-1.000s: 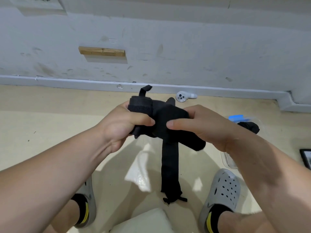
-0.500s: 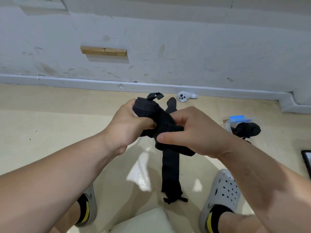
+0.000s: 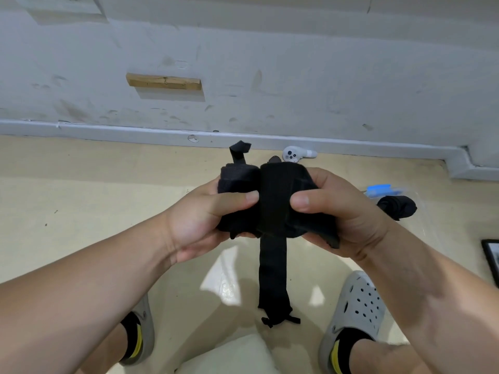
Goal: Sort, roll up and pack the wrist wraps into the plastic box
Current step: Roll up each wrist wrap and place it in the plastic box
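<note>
A black wrist wrap (image 3: 272,201), partly rolled into a thick bundle, sits between both hands at chest height. My left hand (image 3: 205,222) grips the roll's left end, thumb across the front. My right hand (image 3: 343,211) grips the right end, thumb pressed on the band that crosses the roll. The loose tail (image 3: 272,279) hangs straight down to its frayed end. A small loop sticks up from the top left. On the floor to the right stands the clear plastic box (image 3: 415,197) with a blue clip, holding a rolled black wrap (image 3: 397,207).
A white controller (image 3: 294,154) lies by the baseboard. My two feet in grey clogs (image 3: 356,314) stand on the beige floor. A white cushion edge (image 3: 235,357) shows at the bottom. A dark framed object (image 3: 491,260) lies at the right edge.
Both hands have turned the roll and drawn the band over its front. My right hand moved from on top of the bundle to its right end, and the tail hangs slightly shorter.
</note>
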